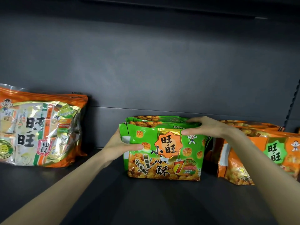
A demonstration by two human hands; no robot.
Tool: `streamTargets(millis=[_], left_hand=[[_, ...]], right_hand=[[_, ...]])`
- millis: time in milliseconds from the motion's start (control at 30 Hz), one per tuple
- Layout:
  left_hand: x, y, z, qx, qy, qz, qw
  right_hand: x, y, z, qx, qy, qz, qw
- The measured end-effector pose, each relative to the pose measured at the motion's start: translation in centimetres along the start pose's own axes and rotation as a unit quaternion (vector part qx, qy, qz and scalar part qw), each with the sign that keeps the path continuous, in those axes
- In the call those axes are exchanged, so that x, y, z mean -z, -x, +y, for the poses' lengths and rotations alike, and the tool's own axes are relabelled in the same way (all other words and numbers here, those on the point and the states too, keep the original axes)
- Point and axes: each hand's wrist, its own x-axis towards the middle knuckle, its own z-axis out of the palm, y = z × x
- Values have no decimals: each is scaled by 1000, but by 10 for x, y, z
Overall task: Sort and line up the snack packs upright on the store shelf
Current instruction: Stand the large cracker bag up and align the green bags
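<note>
A row of green snack packs (164,153) stands upright in the middle of the dark shelf (146,200), one behind the other. My left hand (120,146) grips the left edge of the front green pack, thumb across its face. My right hand (206,127) holds the top right of the green row, thumb on the front pack and fingers over the packs behind. Orange snack packs (253,153) stand in a row at the right, partly hidden by my right forearm. A large orange and silver pack (40,127) stands at the left.
The shelf's dark back wall (146,70) rises behind all the packs. Bare shelf floor lies between the left pack and the green row, and in front of them. A perforated upright (292,103) runs along the far right.
</note>
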Motion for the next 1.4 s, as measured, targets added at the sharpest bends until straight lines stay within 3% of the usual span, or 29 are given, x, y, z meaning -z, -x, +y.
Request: streamTargets(millis=[900,1000,1167,1400], left_hand=[[105,25,-23,8,70,25,997],[102,28,-28,5,79,25,997],[97,34,-41,17,73,13,997],[94,35,-48,31,23,-18,999]], right_hand=[[-67,-23,-98,17,4,31,999],[-65,-17,-99,23,-26,42,999],[-68,-3,-80,36,-106,145,983],[-98,-3,-50,21,-316,132,939]])
